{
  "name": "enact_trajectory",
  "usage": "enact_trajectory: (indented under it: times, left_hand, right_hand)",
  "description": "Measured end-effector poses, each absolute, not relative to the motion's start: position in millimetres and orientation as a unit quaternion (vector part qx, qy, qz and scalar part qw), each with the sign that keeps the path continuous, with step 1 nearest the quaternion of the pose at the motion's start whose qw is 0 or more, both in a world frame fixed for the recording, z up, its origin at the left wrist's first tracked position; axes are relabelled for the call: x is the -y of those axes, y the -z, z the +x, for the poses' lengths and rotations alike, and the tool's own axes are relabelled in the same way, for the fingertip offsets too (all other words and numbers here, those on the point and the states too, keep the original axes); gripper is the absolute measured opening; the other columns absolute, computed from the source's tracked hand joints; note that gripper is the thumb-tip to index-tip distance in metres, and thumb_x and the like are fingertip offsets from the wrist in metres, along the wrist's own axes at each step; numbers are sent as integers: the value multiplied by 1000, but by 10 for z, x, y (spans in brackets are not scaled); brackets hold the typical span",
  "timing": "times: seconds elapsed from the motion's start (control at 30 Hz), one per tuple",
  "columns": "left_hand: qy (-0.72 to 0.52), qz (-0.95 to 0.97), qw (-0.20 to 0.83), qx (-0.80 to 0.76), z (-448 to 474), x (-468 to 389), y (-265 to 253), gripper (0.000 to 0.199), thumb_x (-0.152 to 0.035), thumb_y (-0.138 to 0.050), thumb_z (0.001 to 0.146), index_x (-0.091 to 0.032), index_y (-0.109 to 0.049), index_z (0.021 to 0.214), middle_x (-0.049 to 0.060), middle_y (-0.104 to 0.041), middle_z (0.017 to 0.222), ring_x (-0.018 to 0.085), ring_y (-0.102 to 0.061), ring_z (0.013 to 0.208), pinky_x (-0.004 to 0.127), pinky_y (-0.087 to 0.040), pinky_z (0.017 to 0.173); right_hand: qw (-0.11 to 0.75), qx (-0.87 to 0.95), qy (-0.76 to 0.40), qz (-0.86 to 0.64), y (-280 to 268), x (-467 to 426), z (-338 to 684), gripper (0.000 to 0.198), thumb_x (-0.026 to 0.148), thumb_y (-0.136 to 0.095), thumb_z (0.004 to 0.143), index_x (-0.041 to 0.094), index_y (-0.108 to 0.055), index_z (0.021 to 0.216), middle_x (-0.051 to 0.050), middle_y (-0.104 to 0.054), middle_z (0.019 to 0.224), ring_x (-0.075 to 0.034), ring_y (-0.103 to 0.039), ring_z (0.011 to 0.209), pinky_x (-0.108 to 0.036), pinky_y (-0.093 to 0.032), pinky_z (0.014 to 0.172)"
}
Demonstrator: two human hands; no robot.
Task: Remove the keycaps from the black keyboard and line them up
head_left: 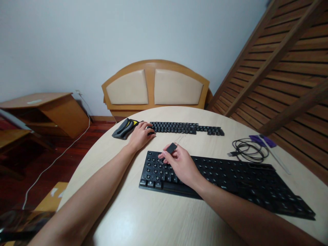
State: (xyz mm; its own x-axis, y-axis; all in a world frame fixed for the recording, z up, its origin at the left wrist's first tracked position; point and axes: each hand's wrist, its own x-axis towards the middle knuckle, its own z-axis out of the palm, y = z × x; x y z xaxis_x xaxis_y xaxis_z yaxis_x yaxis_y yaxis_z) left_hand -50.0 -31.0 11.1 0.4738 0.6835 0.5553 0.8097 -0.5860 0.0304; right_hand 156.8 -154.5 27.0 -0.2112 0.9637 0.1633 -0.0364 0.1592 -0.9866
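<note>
- Head view: our right hand [182, 163] is left of the frame's lower centre, its fingers closed around a small dark tool [171, 148] with thin wire showing near it.
- Below those fingers lies the black keyboard [215, 172], running from centre to lower right on the pale surface [120, 215]; many key positions are bare, though caps remain along its lower left edge.
- Our left hand [140, 136] reaches to the left end of the loose keycaps [174, 127], rowed up just above centre; whether its fingers pinch one, we cannot tell.
- We judge the keyboard stiff and fairly light, best steadied by its frame, clear of the exposed posts, which may be fragile.
- The caps look hard, light and slick; we would grip each by opposite sides.
- The tool's block seems firm, its wire springy, so the block is where to hold.
- A coiled cable [246, 158] rests at right.
</note>
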Motion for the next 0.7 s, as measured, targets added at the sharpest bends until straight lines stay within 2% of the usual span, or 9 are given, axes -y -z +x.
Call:
enact_trajectory:
  times: [0.27,0.7]
  left_hand:
    - [261,-849,115,444,-515,319,-109,23,-32,-71,85,-20,-69,104,10,-64,119,30,-49,118,45,-44,102]
    - [262,-844,107,456,-514,297,-78,14,-27,-69,87,-21,-69,100,9,-63,120,29,-49,118,45,-44,101]
  right_hand:
    - [485,590,-512,-393,-281,1553,1572,16,34,-59,88,19,-55,93,-5,-69,84,-19,-71,82,-29,-57,67]
    - [484,587,-517,-393,-303,1559,1561,15,32,-60,88,19,-56,91,-6,-70,84,-19,-71,82,-30,-57,69]
